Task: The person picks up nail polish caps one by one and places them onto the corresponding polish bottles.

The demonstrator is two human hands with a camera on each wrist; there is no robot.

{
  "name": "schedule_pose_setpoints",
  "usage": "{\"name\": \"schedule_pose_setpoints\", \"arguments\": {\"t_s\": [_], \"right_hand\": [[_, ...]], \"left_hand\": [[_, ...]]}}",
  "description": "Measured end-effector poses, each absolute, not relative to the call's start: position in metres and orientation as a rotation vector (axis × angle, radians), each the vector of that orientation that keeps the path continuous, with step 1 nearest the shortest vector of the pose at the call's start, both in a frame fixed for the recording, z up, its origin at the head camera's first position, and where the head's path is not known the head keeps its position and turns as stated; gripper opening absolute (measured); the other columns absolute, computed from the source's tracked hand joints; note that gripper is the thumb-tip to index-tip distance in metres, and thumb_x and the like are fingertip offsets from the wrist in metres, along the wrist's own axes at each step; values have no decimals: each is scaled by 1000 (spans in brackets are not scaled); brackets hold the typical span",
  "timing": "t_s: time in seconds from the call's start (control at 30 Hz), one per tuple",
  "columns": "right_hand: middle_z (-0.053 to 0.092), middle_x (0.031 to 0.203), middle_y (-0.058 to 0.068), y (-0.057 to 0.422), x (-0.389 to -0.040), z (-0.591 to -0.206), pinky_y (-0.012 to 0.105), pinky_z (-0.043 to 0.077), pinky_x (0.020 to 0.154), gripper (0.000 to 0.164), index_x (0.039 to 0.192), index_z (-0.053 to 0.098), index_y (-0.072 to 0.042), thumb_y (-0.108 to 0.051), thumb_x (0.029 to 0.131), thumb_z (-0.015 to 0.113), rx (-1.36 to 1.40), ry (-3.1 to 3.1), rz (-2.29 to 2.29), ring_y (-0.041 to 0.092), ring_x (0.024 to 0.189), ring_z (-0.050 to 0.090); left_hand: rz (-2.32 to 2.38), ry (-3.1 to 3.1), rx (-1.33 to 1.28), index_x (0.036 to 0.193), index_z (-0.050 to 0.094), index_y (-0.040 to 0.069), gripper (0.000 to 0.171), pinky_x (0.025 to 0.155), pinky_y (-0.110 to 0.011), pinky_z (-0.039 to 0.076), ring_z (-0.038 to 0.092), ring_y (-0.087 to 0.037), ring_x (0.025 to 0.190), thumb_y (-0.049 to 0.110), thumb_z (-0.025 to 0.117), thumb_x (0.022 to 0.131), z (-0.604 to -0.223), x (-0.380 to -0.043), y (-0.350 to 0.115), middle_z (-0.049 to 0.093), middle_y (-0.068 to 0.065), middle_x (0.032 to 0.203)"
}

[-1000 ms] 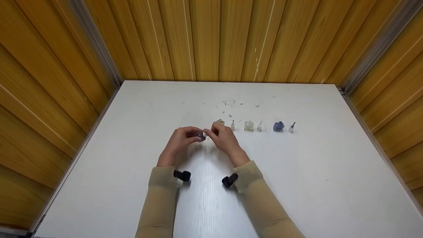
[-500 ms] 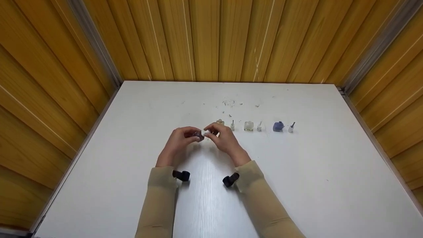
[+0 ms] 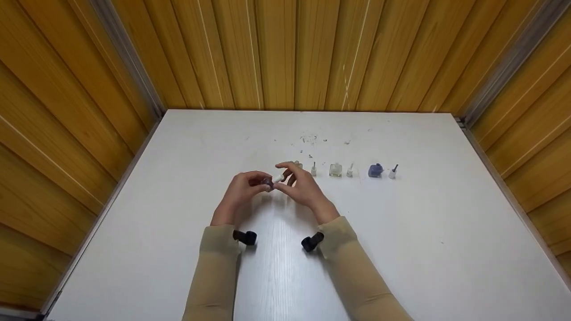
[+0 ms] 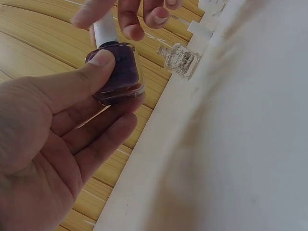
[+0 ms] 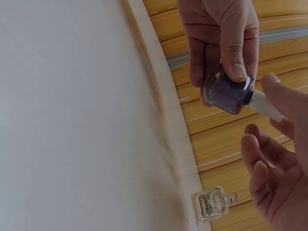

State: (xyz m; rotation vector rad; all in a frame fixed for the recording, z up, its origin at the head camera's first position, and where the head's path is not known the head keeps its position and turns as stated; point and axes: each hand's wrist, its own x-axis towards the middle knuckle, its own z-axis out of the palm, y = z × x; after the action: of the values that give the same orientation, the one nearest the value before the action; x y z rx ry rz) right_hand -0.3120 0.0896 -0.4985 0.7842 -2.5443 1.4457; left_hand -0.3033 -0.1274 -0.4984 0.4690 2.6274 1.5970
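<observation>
Between its thumb and fingers my left hand (image 3: 240, 192) grips a dark purple nail polish bottle (image 4: 124, 72), tilted in the air above the table. Its white cap (image 5: 263, 106) sits at the bottle neck, pointing toward my right hand (image 3: 308, 191). The right thumb lies along one side of that cap, with a finger behind it; the other right fingers stand apart from it. Beyond the right hand, partly hidden by it in the head view, stands a glass bottle with gold glitter (image 4: 182, 61), uncapped.
Right of the hands, in a row on the white table (image 3: 424, 245), stand a brush cap (image 3: 314, 170), a clear bottle (image 3: 336, 170), a second brush cap (image 3: 350, 170), a blue-purple bottle (image 3: 375, 170) and a third brush cap (image 3: 393, 173). Dark specks (image 3: 308, 139) mark the tabletop behind.
The right fingers have spread and shifted on the white cap, so more of it shows. The purple bottle has moved slightly left. The row on the table is unchanged.
</observation>
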Motion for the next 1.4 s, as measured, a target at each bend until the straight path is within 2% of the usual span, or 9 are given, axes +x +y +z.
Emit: {"name": "schedule_pose_setpoints", "arguments": {"t_s": [0.13, 0.3, 0.5, 0.7, 0.8, 0.9, 1.0, 1.17, 1.4], "right_hand": [[72, 96, 14, 90, -312, -499, 32, 54, 71, 27, 121, 71, -7, -12, 95, 75, 863, -2484, 1439, 23, 79, 67], [72, 91, 12, 87, -312, -499, 22, 48, 65, 17, 111, 74, -4, -13, 96, 72, 835, -2497, 1427, 13, 75, 62], [71, 85, 10, 85, -311, -499, 20, 45, 64, 16, 102, 70, -3, -18, 97, 72, 781, -2530, 1415, 10, 72, 58], [48, 68, -4, 84, -312, -503, 24, 34, 61, 36, 82, 53, -5, -34, 101, 66, 672, -2623, 1288, 11, 64, 42], [48, 71, -4, 84, -313, -503, 25, 35, 62, 36, 86, 53, -6, -36, 100, 68, 663, -2642, 1325, 11, 65, 43], [60, 80, 2, 86, -313, -502, 26, 45, 66, 27, 107, 61, -7, -28, 96, 74, 740, -2613, 1426, 12, 69, 53], [70, 92, 10, 88, -313, -500, 33, 53, 71, 35, 125, 65, -6, -17, 94, 76, 850, -2550, 1482, 18, 75, 63], [73, 90, 13, 85, -313, -500, 25, 53, 66, 19, 114, 74, -5, -13, 97, 71, 874, -2514, 1454, 18, 72, 65], [69, 77, 9, 83, -311, -500, 21, 45, 60, 17, 96, 69, -5, -21, 98, 71, 735, -2542, 1438, 11, 64, 57]], "left_hand": [[1611, 2602, 443, 119, 75, 5, 26, 92, -37, 60, 74, -23, 103, 7, 75, 93, -499, -303, -128, 77, -13, 113], [1613, 2597, 444, 119, 75, 5, 26, 92, -38, 60, 74, -23, 103, 6, 75, 93, -499, -303, -129, 77, -13, 113], [1581, 2637, 485, 119, 75, 5, 25, 94, -40, 60, 74, -25, 105, 6, 74, 93, -500, -303, -128, 77, -13, 114], [1557, 2623, 465, 119, 75, 6, 25, 95, -39, 60, 74, -25, 107, 5, 74, 94, -499, -303, -125, 77, -12, 116], [1547, 2647, 464, 119, 75, 6, 26, 94, -38, 61, 73, -25, 107, 4, 74, 93, -498, -303, -125, 77, -13, 116], [1581, 2640, 446, 118, 75, 6, 25, 93, -38, 61, 73, -25, 107, 5, 74, 93, -499, -302, -128, 77, -12, 114], [1619, 2610, 428, 118, 75, 6, 25, 93, -37, 61, 73, -23, 105, 6, 76, 92, -499, -302, -130, 77, -11, 112], [1634, 2568, 440, 117, 75, 6, 24, 91, -35, 61, 74, -21, 101, 6, 75, 93, -500, -303, -131, 77, -11, 110], [1621, 2595, 455, 118, 75, 6, 25, 92, -37, 61, 74, -24, 104, 4, 75, 93, -498, -302, -127, 77, -13, 113]]}}
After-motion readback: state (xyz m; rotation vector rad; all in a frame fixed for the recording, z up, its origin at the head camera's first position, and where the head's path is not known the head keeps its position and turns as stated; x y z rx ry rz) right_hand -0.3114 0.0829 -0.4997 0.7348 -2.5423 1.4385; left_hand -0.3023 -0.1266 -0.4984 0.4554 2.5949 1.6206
